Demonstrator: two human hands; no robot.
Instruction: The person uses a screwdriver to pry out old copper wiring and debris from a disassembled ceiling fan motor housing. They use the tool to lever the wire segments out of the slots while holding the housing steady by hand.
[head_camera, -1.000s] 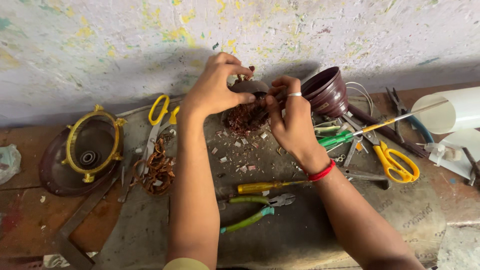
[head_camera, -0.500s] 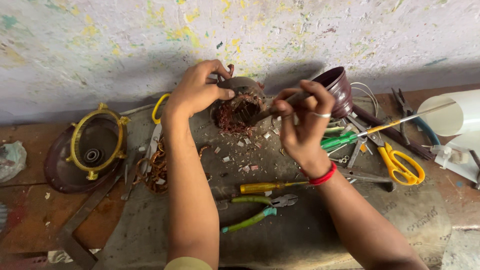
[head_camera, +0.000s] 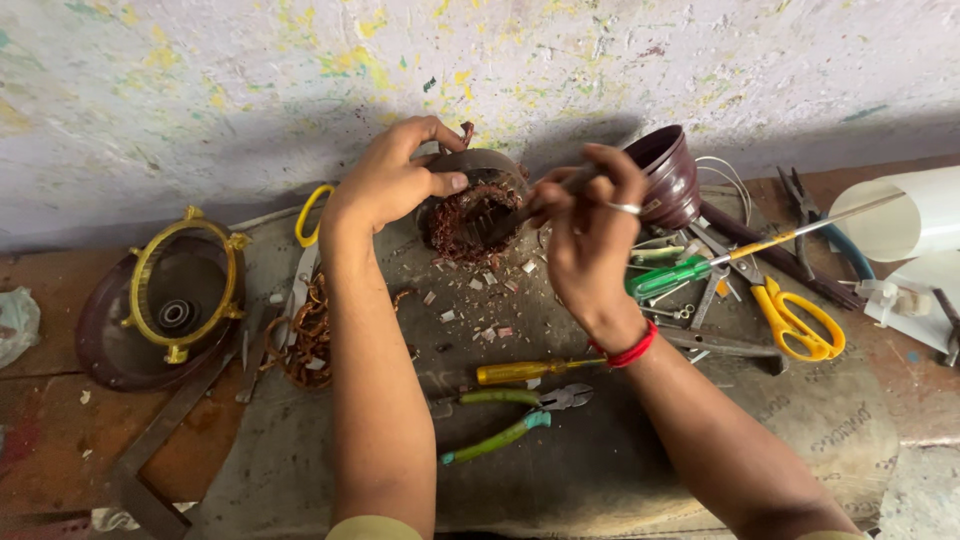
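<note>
My left hand (head_camera: 395, 185) grips round copper-wound motor stator (head_camera: 472, 205) by wall — right hand (head_camera: 590, 235) pinches thin metal pick (head_camera: 515, 212) into windings. I'd steady stator, lever shallow, avoid slipping.

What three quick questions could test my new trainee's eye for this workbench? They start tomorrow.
1. True or false: the left hand grips the round motor part with copper windings.
2. Which tool lies nearest the person, between the forearms? A) green-handled pliers B) yellow-handled scissors C) a hammer
3. What does the right hand wear at the wrist?

Key: 1 true. 2 A. 3 A red band; the hand pinches a thin tool whose tip enters the windings.
</note>
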